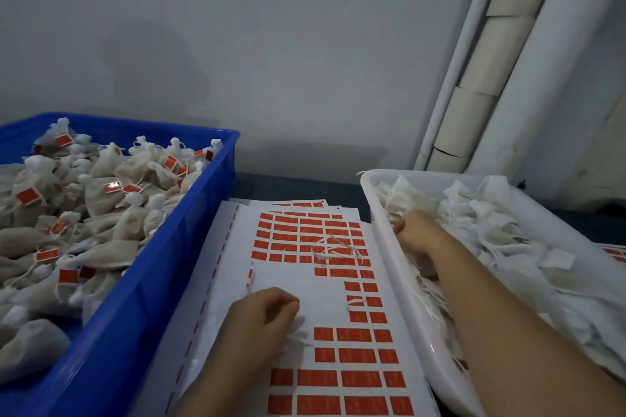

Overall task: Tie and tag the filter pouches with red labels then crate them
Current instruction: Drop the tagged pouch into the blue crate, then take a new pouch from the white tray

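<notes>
Head view, only one: left hand (261,315) rests on the label sheet (291,278), fingers curled, thumb against forefinger. There is a white scrap under the fingertips, but I cannot tell whether it is pinched or just lying there. Right hand (416,230) is over in the white tray (393,267), fingers dug down into the untagged pouches (481,220) by the tray's near wall. Grip is hidden, so I can't say whether it has one yet. Blue crate (142,298) sits just left of the left hand and is heaped with tagged pouches (101,193), necks bunched, red tags showing. Between the hands the sheet has many red labels (355,355) left, with a big bare patch ahead of the left hand where labels are gone. Loose string bits (335,250) lie on the sheet beyond the left hand, near the right. Progress, my read: well into the batch but not close to done — crate is fairly full, tray holds a big pile of open pouches. Current step looks like fetching the next pouch; tie, tag and crate remain for it and for the rest of the tray.
</notes>
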Tool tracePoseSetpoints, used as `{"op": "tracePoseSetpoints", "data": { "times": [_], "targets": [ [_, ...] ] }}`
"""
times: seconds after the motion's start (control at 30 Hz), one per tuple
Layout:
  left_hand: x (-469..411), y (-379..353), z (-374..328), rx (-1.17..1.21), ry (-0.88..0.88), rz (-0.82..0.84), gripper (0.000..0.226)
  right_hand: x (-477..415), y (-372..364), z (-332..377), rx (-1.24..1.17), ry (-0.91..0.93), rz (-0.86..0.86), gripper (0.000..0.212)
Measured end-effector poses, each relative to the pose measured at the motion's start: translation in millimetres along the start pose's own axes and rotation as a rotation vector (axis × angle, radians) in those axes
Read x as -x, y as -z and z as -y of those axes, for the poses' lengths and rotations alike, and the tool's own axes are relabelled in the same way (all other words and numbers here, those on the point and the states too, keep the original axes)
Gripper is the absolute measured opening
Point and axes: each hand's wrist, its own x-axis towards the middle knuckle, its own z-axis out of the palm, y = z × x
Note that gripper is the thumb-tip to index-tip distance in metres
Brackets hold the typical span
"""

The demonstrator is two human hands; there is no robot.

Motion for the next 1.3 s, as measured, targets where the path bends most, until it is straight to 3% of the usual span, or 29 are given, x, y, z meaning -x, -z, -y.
{"op": "tracePoseSetpoints", "data": {
  "times": [0.27,0.57,0.87,1.17,1.3],
  "targets": [
    [-1,0,3,-0.001,-0.026,-0.008,0.009,-9,16,2,-0.032,-0.042,-0.235,0.018],
    [0,1,2,0.001,-0.027,-0.014,0.008,-2,53,-7,-0.190,0.128,-0.304,0.016],
    [1,4,-1,0.077,-0.086,-0.052,0.009,4,61,0,-0.356,0.246,-0.509,0.022],
    [3,11,-11,0.151,-0.191,-0.124,0.010,50,77,47,-0.389,0.513,-0.720,0.004],
    [4,14,-15,0.223,-0.172,-0.128,0.008,62,73,55,-0.404,0.491,-0.743,0.016]
  ]
}}
